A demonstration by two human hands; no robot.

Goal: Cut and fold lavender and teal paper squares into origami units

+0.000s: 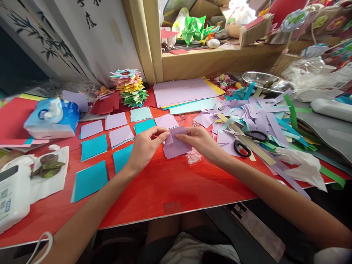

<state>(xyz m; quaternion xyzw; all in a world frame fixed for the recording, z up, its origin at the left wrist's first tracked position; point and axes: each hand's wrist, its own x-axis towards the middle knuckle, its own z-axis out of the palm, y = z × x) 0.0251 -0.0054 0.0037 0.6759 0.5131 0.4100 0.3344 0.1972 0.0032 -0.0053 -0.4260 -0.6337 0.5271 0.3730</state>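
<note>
2 hands [145, 146] [206, 143] angled in, pinching ppr [177, 146], prob. folded

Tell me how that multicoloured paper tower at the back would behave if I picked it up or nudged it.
The tower is probably light for its size, since it looks built entirely of folded paper. A sideways push might tip or shift it, as it stands fairly tall in uneven layers. Its thin, protruding points would likely bend under a tight squeeze.
</note>
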